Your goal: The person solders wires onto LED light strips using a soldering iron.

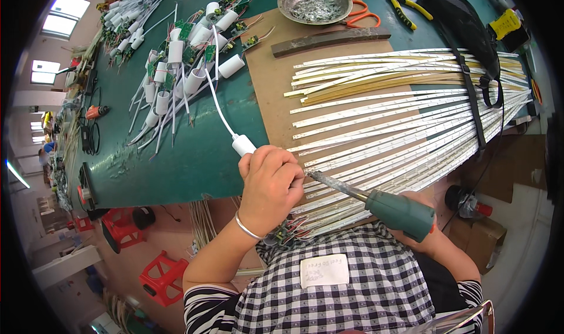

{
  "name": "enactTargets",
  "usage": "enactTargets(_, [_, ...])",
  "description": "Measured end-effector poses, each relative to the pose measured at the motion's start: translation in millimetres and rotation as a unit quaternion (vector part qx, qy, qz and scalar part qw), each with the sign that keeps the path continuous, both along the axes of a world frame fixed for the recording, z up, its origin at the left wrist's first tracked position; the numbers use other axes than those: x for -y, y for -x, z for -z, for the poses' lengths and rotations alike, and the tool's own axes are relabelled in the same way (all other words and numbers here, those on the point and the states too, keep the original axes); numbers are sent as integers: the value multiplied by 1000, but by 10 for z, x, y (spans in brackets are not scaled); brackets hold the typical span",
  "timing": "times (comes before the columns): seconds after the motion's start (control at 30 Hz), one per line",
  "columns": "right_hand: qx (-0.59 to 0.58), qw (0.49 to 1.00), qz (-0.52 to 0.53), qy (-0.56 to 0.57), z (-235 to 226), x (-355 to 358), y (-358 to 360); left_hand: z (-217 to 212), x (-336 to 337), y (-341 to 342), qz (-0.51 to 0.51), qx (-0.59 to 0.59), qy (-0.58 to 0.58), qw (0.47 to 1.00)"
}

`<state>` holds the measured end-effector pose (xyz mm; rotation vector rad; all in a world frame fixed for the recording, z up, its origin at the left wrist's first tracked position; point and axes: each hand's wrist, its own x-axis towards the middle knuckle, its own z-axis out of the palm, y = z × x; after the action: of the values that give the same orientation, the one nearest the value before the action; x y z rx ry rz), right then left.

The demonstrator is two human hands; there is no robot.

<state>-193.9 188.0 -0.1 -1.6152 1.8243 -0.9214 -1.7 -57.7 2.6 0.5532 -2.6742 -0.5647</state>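
My left hand (271, 181) is closed at the board's near left, gripping a white cylindrical cap (242, 145). A white cable (218, 108) runs from its far end up to the left. My curled fingertips meet the left ends of the white LED strips (376, 137), and what they pinch there is hidden. In my right hand (427, 243) is a soldering iron (400, 214) with a thick green handle, its tip pointing left. That tip appears close beside my left fingers; whether it touches anything cannot be told. Circuit boards with thin wires (283, 233) lie below my left wrist.
White caps with green circuit boards (194, 81) crowd the table's left. Beyond the strips are a dark bar (332, 41), a metal bowl (288, 0) of silvery bits, orange-handled scissors (363, 17) and yellow-handled pliers (404, 12). A black strap (470, 93) crosses the strips.
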Motion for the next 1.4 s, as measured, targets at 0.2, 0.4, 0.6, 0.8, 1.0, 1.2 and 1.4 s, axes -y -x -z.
enactTargets(0.2, [22, 1000, 5, 0, 26, -4, -15, 7, -2, 12, 1, -7, 0, 1000])
enactTargets(0.4, [47, 999, 25, 8, 45, -107, -23, 2, -4, 17, 1, -1, 1, 1000])
enactTargets(0.6, [14, 998, 51, -37, 55, -299, -28, -37, -29, 17, -6, 12, 34, 999])
enactTargets(0.8, [161, 974, 146, -67, 132, -373, -121, -75, -51, 38, -14, 26, 69, 997])
enactTargets(1.0, [128, 982, 117, -79, 135, -342, -86, -102, -28, -13, -12, 28, 67, 997])
enactTargets(1.2, [85, 989, 108, -53, 133, -337, -100, -213, 47, -69, 16, 31, 59, 998])
enactTargets(1.4, [73, 994, 65, -54, 23, -183, -43, -75, 7, -33, 36, 21, 63, 997])
